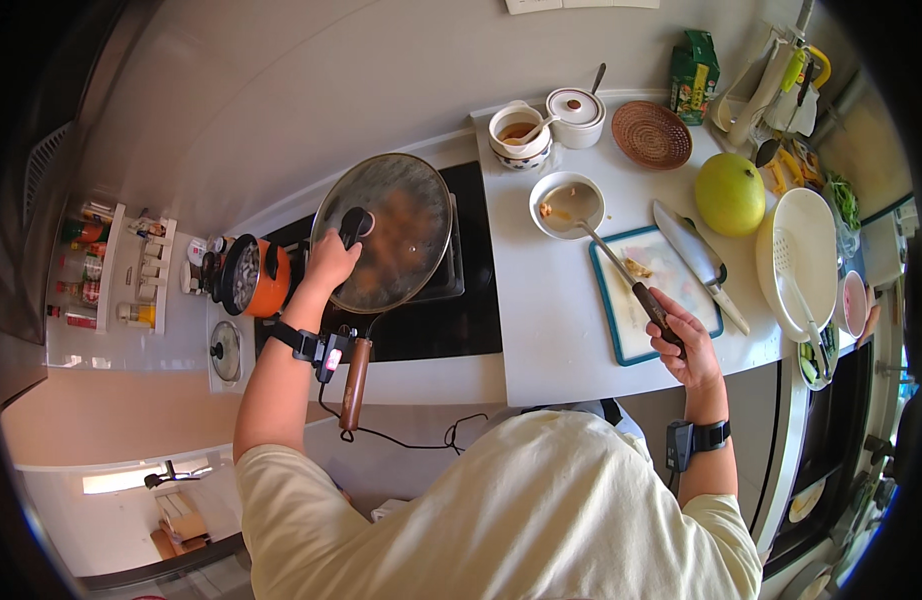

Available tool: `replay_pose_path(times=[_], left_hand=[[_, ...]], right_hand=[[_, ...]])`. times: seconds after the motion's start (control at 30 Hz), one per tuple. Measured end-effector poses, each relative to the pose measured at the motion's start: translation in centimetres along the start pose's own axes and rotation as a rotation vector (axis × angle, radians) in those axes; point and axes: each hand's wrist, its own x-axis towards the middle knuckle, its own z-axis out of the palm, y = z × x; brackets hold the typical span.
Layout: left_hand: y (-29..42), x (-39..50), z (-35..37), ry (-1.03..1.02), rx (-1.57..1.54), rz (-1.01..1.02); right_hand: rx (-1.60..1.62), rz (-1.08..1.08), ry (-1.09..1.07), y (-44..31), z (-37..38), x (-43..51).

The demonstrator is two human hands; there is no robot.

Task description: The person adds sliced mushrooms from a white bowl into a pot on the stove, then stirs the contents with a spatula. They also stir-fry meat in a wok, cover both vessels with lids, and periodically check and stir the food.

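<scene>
My left hand (333,260) grips the black knob of a glass lid (401,247) over a wooden-handled pan on the stove. Brownish food pieces show blurred through the fogged glass. My right hand (686,337) holds the dark handle of a metal spatula or ladle (614,259). Its head rests in a white bowl (568,196) with a little liquid and food bits, so its exact shape is unclear. Beneath the utensil lies a cutting board with a teal rim (614,330), bearing a small piece of food. A kitchen knife (686,240) lies across the board's right side.
An orange pot (268,279) stands left of the pan, near a small glass lid (225,351). Behind the bowl are a lidded white jar (577,127), an open pot with a spoon (517,150) and a woven basket (650,135). Rightward sit a green pomelo-like fruit (729,195) and a cream basin (780,262).
</scene>
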Motion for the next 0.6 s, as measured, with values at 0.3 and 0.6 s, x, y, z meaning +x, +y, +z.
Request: replay_pose_path(times=[0.3,0.6], left_hand=[[-1.0,-0.4,0.4,0.051,0.042,0.034],[-0.4,-0.1,0.4,0.007,0.049,0.044]], right_hand=[[0.001,-0.003,-0.003,-0.3,-0.1,0.5],[0.024,0.001,-0.018,-0.3,0.0,0.6]])
